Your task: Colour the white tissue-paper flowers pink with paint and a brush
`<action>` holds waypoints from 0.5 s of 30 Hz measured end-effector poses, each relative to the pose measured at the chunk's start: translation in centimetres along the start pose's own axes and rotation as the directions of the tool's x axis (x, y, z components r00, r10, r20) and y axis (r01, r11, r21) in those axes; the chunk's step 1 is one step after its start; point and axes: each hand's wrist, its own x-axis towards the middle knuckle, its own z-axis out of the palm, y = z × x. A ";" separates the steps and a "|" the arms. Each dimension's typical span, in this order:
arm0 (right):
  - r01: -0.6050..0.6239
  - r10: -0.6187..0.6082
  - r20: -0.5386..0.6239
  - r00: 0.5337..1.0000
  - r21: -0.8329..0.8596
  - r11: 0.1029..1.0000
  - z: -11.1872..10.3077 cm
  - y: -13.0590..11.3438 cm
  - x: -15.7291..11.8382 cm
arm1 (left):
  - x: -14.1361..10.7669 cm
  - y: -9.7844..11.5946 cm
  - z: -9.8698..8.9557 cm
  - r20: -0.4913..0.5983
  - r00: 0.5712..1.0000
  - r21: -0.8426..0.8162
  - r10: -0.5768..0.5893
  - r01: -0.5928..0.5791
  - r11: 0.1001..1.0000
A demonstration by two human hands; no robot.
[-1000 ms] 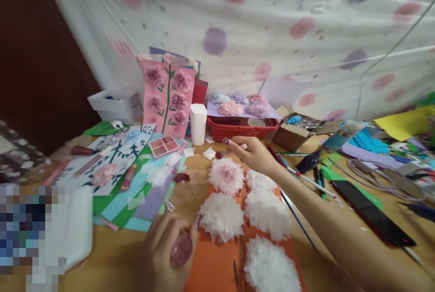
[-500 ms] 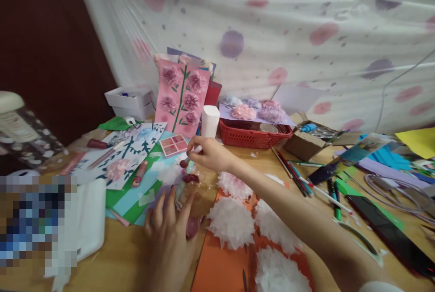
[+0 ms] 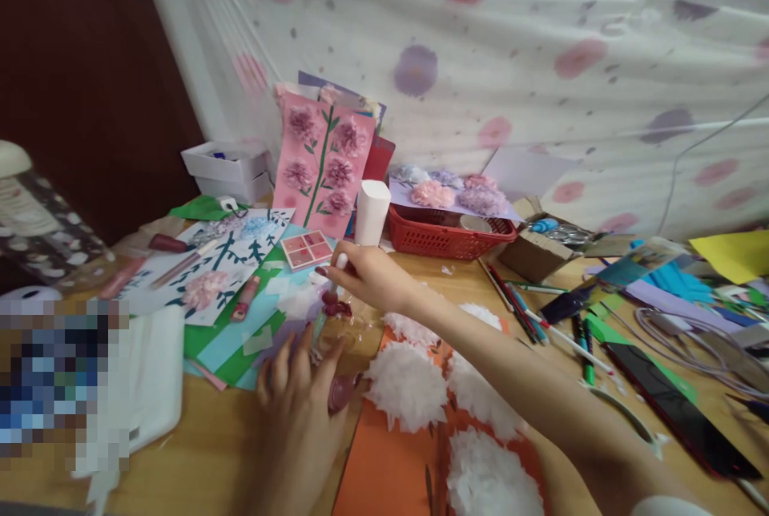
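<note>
My right hand (image 3: 369,276) pinches a short makeup brush (image 3: 341,261) with a pale handle. Its dark reddish head points down at a dark red patch (image 3: 342,309) on crumpled clear plastic (image 3: 354,332). Fingers spread, my left hand (image 3: 300,388) lies low over the table just left of that plastic; whether its fingertips press on it I cannot tell. A round mauve piece (image 3: 340,394) sits beside my left thumb. Under my right forearm, fluffy white paper flowers (image 3: 405,388) lie on orange card (image 3: 384,460). A palette of pink squares (image 3: 308,250) rests beyond the brush.
A white bottle (image 3: 372,213) and a red basket (image 3: 450,239) stand behind my right hand. Pink card with purple flowers (image 3: 321,167) leans at the back. Pencils (image 3: 510,300), a phone (image 3: 678,412) and cables (image 3: 690,340) lie right; a white device (image 3: 159,372) lies left.
My right hand has tipped the brush and brought its head down to the dark red patch. My left hand stays about where it was. The view has shifted slightly.
</note>
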 end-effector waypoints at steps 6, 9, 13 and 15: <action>-0.020 0.018 -0.051 0.999 -0.039 0.999 -2.7 -0.6 -1.2 | 0.8 -0.4 -1.9 -0.158 0.986 -0.387 -0.054 -0.011 0.922; -0.017 0.015 -0.078 0.997 -0.034 0.999 -4.7 -0.9 -2.2 | 1.9 -0.5 -3.4 -0.038 0.954 -0.629 -0.299 0.210 0.748; -0.072 0.075 -0.173 0.982 0.026 0.997 -6.7 -1.9 -5.4 | 3.9 -1.2 -4.5 0.274 0.847 -0.801 -0.456 0.463 0.379; -0.112 0.122 -0.236 0.964 0.052 0.992 -7.3 -2.6 -8.5 | 4.6 -2.1 -4.7 0.370 0.828 -0.821 -0.421 0.504 0.268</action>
